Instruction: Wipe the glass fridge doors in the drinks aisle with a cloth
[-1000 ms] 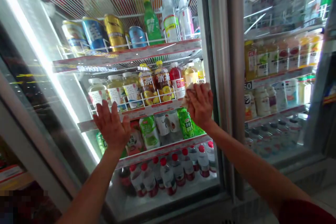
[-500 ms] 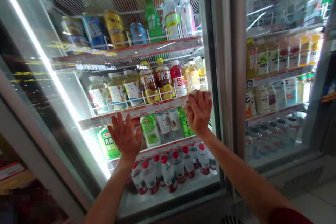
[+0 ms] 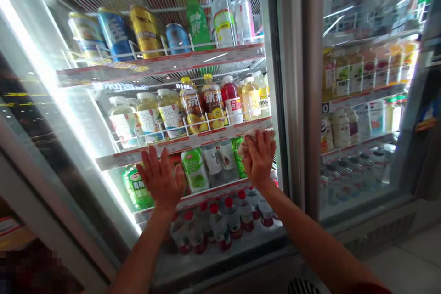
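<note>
Right hand [image 3: 259,158] holds cloth [image 3: 244,147] up at the cooler door [image 3: 289,101]

Your two hands are well apart, both raised toward the lit display. Your right hand, fingers bent over the pale, bunched cloth, holds it near the door's right edge, just below the middle shelf [image 3: 203,139] as you see it. Your left hand [image 3: 162,179] bears nothing, its fingers pointing up and slightly spread, the palm turned to the door; whether it touches the surface you cannot tell from here.

Beyond your left hand, a green bag [image 3: 138,188] is partly covered, and a green-and-white pack [image 3: 195,170] stands to its right. Two white-labelled containers [image 3: 218,161] come next, then a green packet [image 3: 240,158] partly behind your right hand.

Above, the middle shelf carries a row of bottles: three with white labels [image 3: 148,117], two dark ones with yellow caps [image 3: 193,105], a red one [image 3: 232,98] and pale yellow ones. Higher up, four cans [image 3: 146,32] lean beside a green bottle [image 3: 198,20]. Below your hands, clear bottles with red caps [image 3: 220,227] crowd the bottom. A bright light strip [image 3: 44,57] slants down the left; to the right, a second cooler [image 3: 368,147] shows more drinks.
</note>
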Available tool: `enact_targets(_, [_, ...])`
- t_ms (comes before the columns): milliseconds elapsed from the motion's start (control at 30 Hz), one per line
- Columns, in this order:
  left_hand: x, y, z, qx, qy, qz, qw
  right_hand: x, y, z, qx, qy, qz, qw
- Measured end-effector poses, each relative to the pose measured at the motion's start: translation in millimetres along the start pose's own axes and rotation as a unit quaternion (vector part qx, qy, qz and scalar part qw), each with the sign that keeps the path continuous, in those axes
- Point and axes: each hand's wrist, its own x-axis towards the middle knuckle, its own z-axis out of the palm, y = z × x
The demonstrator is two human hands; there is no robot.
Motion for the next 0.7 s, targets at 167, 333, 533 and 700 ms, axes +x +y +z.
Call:
enact_targets(167, [-0.1,-1.1,-2.6,-0.012,-0.007,0.002,1.000,-23.8,-51.7,7.0,0.066,-0.089,-0.130,0.985])
enact_targets(333, [-0.3,0.1,-2.5,-0.023,-0.010,-0.013,1.000,-11.9,15.4,-7.0,0.000,-0.019,-0.040,0.999])
enact_targets(533, [-1.0,0.5,-1.0,-0.017,-0.005,-0.009,1.000,-7.6,-11.0,3.3,0.017,-0.009,-0.018,1.000])
enact_targets(700, [-0.8,-1.0,-3.8,-0.015,-0.005,0.005,1.000,-24.7,-60.5,8.9,0.070,-0.118,-0.154,0.978])
